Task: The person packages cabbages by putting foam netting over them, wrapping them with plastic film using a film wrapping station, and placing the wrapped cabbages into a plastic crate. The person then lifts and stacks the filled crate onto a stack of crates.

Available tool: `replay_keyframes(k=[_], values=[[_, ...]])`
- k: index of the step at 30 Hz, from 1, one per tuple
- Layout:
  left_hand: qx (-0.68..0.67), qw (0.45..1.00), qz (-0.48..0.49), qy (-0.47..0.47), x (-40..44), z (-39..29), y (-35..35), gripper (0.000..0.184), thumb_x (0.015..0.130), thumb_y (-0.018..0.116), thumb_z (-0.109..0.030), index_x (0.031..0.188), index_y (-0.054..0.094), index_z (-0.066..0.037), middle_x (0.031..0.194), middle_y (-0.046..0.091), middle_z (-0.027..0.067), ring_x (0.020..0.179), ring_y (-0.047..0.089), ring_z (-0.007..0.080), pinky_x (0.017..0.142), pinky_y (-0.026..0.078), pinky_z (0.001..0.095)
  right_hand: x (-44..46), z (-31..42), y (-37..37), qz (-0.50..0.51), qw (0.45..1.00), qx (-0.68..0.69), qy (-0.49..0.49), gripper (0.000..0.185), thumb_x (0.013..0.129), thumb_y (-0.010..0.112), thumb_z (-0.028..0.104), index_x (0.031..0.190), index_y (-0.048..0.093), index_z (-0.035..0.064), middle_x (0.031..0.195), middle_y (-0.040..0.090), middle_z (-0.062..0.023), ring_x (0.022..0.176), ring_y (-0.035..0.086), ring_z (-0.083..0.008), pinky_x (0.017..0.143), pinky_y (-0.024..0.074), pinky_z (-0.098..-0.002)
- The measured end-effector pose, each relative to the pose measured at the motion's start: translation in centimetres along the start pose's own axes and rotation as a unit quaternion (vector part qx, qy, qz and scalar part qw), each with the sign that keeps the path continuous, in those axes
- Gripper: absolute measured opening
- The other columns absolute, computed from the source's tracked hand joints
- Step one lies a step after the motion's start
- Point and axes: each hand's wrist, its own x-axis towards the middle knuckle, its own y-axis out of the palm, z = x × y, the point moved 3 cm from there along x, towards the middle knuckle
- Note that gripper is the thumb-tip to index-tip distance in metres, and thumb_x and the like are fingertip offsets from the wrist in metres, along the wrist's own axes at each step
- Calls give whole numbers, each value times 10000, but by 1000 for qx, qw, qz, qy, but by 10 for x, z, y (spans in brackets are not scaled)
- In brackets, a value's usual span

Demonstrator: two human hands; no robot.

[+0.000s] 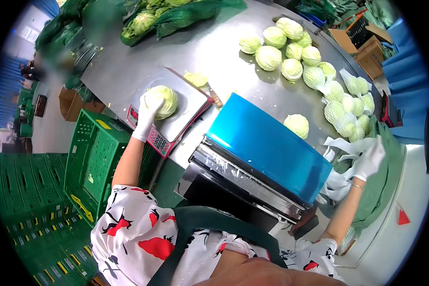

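A white glove covers my left hand, its fingers curved round the left side of a pale green cabbage on the metal plate of a red-edged scale. Far to the right, my gloved right hand is above white net sleeves; its fingers look drawn together, and whether anything is between them is too small to tell. Between the hands stands a machine with a blue cover. One bare cabbage lies just behind it.
Several bare cabbages and several netted ones lie on the steel table. Green mesh bags are at the back. Green crates stand at the left, cardboard boxes at the back right.
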Motion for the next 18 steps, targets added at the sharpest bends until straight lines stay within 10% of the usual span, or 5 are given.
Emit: replay_keyframes(k=[6, 9, 11, 13, 18], values=[[216, 959, -105, 151, -20, -31, -13, 847, 801, 756, -421, 1408, 398, 49, 1339, 508, 274, 1316, 444, 368, 1103, 351, 429, 39, 54, -98, -161, 927, 267, 207, 319, 997, 560, 183, 1229, 607, -30, 1264, 589, -129, 1131, 579, -202, 965, 487, -332], [212, 913, -111, 331, -78, -87, -2, 618, 835, 708, -244, 1358, 484, -2, 1322, 533, 226, 1257, 488, 365, 1059, 382, 443, 8, 159, -77, -8, 478, 750, 457, 263, 1008, 488, 142, 1216, 561, -1, 1109, 632, -83, 973, 602, -188, 830, 508, -313], [-16, 975, 101, 198, -124, -110, 26, 578, 864, 664, -165, 1382, 462, -11, 1324, 534, 205, 1304, 469, 305, 1107, 353, 405, -41, 253, -55, 177, 686, 580, 401, 162, 988, 504, 120, 1080, 597, 23, 953, 609, -49, 835, 579, -153, 763, 499, -290], [-135, 940, 237, 205, -167, -140, 48, 560, 906, 614, -117, 1420, 415, -16, 1359, 516, 185, 1327, 465, 262, 1142, 319, 360, -83, 340, -43, 287, 347, 723, 524, 124, 993, 524, 109, 1061, 601, 39, 867, 582, -32, 786, 572, -126, 768, 509, -263], [-311, 861, 402, 28, -201, -128, 70, 355, 1032, 520, -236, 1297, 472, -5, 982, 539, -11, 931, 487, 45, 847, 455, 239, -87, 467, -96, 220, 778, 575, 128, 94, 820, 724, 54, 891, 733, -8, 1046, 662, -89, 941, 608, -209, 914, 476, -315]])
